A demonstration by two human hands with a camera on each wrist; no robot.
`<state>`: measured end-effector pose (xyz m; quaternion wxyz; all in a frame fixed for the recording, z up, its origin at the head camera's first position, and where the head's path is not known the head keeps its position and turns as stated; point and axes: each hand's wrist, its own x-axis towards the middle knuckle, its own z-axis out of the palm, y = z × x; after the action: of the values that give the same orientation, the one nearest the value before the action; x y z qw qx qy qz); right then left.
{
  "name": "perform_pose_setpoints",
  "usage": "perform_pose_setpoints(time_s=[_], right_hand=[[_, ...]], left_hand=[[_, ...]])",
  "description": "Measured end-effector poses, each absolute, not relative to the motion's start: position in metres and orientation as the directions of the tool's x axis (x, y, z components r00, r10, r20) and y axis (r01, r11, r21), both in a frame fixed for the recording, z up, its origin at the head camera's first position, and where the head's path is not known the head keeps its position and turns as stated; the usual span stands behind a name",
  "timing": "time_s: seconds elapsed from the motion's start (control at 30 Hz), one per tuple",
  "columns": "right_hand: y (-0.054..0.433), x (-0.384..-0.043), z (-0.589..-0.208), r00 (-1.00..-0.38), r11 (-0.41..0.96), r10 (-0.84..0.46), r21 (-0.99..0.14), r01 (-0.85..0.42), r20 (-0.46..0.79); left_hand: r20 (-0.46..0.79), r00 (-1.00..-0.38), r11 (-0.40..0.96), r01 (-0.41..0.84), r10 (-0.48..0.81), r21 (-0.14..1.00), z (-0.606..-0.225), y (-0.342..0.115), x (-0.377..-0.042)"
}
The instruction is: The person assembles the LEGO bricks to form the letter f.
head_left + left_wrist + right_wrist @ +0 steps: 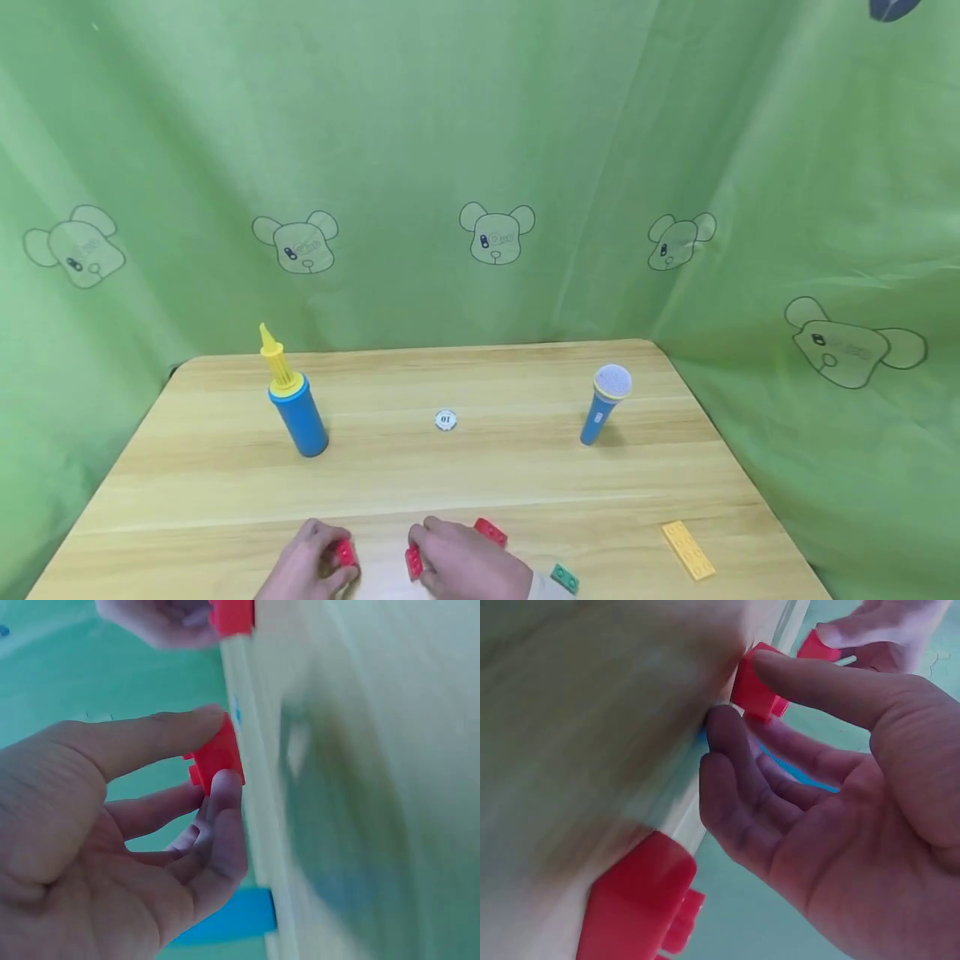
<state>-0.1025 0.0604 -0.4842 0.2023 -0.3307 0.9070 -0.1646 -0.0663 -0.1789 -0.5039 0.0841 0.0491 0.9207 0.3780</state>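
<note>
At the near edge of the table, my left hand point(311, 562) pinches a small red toy brick point(219, 754) between thumb and fingertips. A short gap to its right, my right hand point(468, 558) holds a second red brick point(756, 682) between thumb and fingers. Its studs face up in the head view. Just behind the right hand lies a third red brick point(491, 532) with a curved end, large in the right wrist view. A green brick point(564, 577) rests beside the right sleeve.
A blue and yellow hand pump point(300, 417) stands at the left. Further back are a round white chip point(446, 420) and a blue toy microphone point(603, 404). A long yellow brick point(687, 550) lies at the right. Green curtains point(405, 167) surround the wooden table point(375, 483).
</note>
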Motion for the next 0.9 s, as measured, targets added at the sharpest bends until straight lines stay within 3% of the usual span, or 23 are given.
perform_pose_setpoints(time_s=[0.17,0.37,0.67,0.9], right_hand=[[0.068,-0.106,-0.484,-0.741,0.742,-0.622,-0.493,-0.455,-0.252],[0.074,-0.108,-0.485,-0.766,0.753,-0.610,-0.450,-0.480,-0.203],[0.077,-0.109,-0.489,-0.776,0.744,-0.618,-0.411,-0.527,-0.123],[0.078,-0.110,-0.488,-0.795,0.769,-0.589,-0.402,-0.497,-0.146]], left_hand=[[-0.087,-0.961,0.678,0.121,0.263,0.725,-0.497,-0.155,-0.071],[0.017,-0.927,0.666,0.283,0.375,0.690,-0.495,-0.128,-0.076],[0.031,-0.917,0.653,0.307,0.398,0.693,-0.503,-0.106,-0.080],[0.105,-0.911,0.650,0.361,0.398,0.668,-0.511,-0.098,-0.080]])
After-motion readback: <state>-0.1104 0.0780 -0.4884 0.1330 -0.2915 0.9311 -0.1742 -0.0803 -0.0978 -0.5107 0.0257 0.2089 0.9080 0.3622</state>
